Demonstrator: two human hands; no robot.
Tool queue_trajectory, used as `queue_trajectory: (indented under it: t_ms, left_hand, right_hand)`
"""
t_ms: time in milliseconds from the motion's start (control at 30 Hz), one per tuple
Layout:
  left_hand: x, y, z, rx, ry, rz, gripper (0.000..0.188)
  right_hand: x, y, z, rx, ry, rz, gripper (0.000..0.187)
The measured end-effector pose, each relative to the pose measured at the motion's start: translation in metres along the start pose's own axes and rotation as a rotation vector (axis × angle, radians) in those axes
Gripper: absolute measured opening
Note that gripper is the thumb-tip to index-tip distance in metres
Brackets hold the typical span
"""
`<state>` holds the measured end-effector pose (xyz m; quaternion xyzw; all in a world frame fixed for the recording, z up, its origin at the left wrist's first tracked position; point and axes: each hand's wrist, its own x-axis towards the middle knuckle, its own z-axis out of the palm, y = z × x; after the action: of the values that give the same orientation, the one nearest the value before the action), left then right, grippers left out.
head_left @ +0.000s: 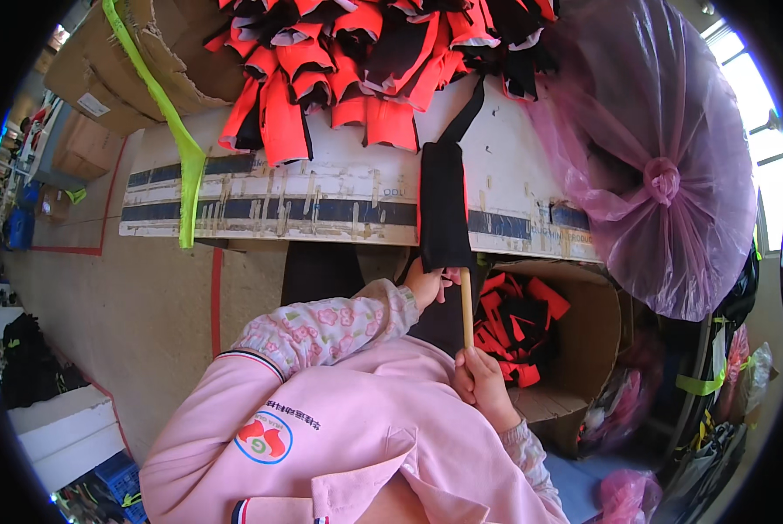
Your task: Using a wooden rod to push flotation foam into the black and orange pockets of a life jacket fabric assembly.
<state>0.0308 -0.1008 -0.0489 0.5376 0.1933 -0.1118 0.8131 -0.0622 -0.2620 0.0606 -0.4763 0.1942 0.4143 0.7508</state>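
Observation:
A black fabric tube (444, 205) with a thin orange edge lies over the table's near edge, a narrow black strap running from its far end towards the pile. My left hand (424, 284) is closed on the tube's near end, its fingers partly hidden by the cloth. Closed round the lower part of a slim wooden stick (467, 310) is my right hand (481, 382). The stick's upper end meets the tube's open end; whether it reaches inside is hidden. Beyond lies a heap of orange and black fabric pieces (356, 65).
The white table (295, 205) has worn tape along its front. A tied pink plastic bag (662, 183) bulges at the right. Below it stands a cardboard box (583, 349) holding orange and black pieces. A neon yellow strip (190, 188) hangs at left beside another cardboard box (103, 79).

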Motion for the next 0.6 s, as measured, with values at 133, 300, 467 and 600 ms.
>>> queue_trajectory:
  t_ms: [133,300,467,600]
  left_hand:
    - [-0.002,-0.005,0.006,-0.014,-0.02,0.017,0.024]
    - [0.0,-0.01,0.002,0.095,0.02,0.044,0.015]
    - [0.012,0.008,0.001,0.012,-0.086,-0.114,0.014]
    - [0.005,0.015,0.002,0.029,-0.067,-0.187,0.018]
  right_hand:
    - [0.006,0.01,0.005,-0.023,0.098,-0.096,0.027]
    - [0.072,-0.003,0.03,0.176,0.189,-0.166,0.025]
    - [0.103,-0.004,0.029,0.067,0.226,-0.264,0.027]
    - [0.096,-0.011,0.01,-0.063,0.214,-0.255,0.028]
